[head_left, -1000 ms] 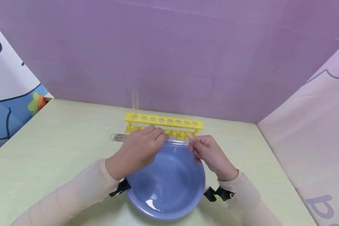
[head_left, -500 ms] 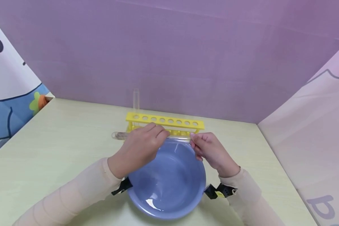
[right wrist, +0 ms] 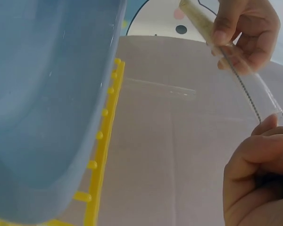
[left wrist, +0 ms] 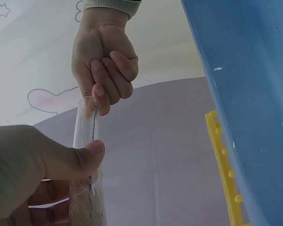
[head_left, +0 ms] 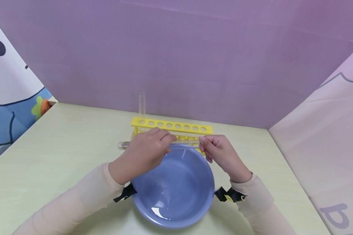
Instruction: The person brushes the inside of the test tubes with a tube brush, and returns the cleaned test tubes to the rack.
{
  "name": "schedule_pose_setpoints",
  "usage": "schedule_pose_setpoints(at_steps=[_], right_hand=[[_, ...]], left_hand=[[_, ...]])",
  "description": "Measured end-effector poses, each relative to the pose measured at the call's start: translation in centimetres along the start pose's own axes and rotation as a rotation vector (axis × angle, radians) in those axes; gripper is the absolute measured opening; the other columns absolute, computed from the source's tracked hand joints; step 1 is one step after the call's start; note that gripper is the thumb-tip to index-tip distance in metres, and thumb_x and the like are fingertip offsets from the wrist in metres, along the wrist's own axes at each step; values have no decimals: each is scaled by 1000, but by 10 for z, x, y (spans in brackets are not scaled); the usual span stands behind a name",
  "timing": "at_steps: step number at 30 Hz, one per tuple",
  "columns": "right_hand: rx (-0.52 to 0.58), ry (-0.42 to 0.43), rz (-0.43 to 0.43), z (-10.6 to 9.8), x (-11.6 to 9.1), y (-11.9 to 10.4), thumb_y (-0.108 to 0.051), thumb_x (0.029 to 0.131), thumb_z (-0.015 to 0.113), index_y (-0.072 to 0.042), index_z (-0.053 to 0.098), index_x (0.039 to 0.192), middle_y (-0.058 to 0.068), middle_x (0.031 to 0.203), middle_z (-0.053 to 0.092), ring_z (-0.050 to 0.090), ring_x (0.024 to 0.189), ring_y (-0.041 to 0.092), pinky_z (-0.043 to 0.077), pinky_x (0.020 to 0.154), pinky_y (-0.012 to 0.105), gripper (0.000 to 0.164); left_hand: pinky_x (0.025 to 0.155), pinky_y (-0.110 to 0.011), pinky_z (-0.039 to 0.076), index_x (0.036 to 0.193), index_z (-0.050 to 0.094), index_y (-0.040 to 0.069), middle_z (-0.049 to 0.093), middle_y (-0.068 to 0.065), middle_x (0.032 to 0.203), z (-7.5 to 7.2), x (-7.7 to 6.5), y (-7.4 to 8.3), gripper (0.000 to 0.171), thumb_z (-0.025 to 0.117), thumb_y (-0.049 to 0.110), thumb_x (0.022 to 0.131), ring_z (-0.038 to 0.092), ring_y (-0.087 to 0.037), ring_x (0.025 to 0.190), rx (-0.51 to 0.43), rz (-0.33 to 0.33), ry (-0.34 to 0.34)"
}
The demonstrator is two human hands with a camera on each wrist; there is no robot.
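My left hand (head_left: 148, 148) grips a clear glass test tube (head_left: 186, 142), held nearly level above the far rim of the blue basin (head_left: 176, 182). Its rounded end sticks out to the left of the hand, and its mouth points to the right hand. Inside the tube lies a test tube brush (right wrist: 245, 92) with a twisted wire stem. The bristles sit toward the closed end, partly hidden by the left fingers. At the tube's mouth, my right hand (head_left: 220, 151) pinches the end of the brush's stem between thumb and curled fingers.
Behind the basin stands a yellow test tube rack (head_left: 172, 125) with a row of round holes. Another clear test tube (head_left: 142, 104) stands upright in its leftmost hole. A purple cloth wall (head_left: 176, 58) closes off the table's back edge.
My right hand has moved slightly up and to the right in the head view, the tube's mouth end rising with it. The left hand keeps its grip and has barely shifted.
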State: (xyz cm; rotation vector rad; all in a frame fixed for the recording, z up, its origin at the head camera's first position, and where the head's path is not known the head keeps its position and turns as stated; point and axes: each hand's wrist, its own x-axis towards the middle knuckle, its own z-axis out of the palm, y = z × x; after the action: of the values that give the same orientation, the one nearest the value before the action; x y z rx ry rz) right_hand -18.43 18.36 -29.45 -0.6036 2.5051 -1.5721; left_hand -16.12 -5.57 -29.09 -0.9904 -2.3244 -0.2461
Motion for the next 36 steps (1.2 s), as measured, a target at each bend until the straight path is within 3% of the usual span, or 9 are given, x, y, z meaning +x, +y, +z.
schedule_pose_setpoints(at_steps=[4, 10, 27, 36], right_hand=[[-103, 21, -66, 0, 1, 0, -17, 99, 48, -1, 53, 67, 1, 51, 40, 39, 43, 10, 37, 42, 24, 37], [-174, 74, -135, 0, 1, 3, -12, 98, 49, -4, 54, 67, -1, 49, 36, 33, 43, 7, 30, 41, 22, 32], [-297, 210, -348, -5, 4, 15, -3, 93, 56, -8, 58, 70, -5, 53, 41, 35, 45, 5, 33, 42, 22, 23], [-344, 232, -385, -9, 3, 16, -2, 91, 59, -10, 58, 70, -6, 54, 42, 36, 46, 3, 33, 42, 21, 23]], left_hand=[[73, -29, 55, 103, 67, 9, 69, -2, 97, 0, -1, -3, 33, 80, 15, 74, 66, -19, 89, -23, -13, -19], [72, -30, 56, 106, 67, 9, 70, -2, 98, 1, 1, -6, 33, 79, 17, 76, 67, -19, 90, -57, -28, -61], [66, -30, 52, 106, 67, 11, 69, 2, 95, 2, 4, -17, 28, 75, 17, 80, 63, -17, 80, -143, -36, -141], [73, -30, 53, 106, 68, 10, 70, 1, 96, 0, 6, -22, 25, 72, 16, 82, 64, -14, 83, -204, -30, -187]])
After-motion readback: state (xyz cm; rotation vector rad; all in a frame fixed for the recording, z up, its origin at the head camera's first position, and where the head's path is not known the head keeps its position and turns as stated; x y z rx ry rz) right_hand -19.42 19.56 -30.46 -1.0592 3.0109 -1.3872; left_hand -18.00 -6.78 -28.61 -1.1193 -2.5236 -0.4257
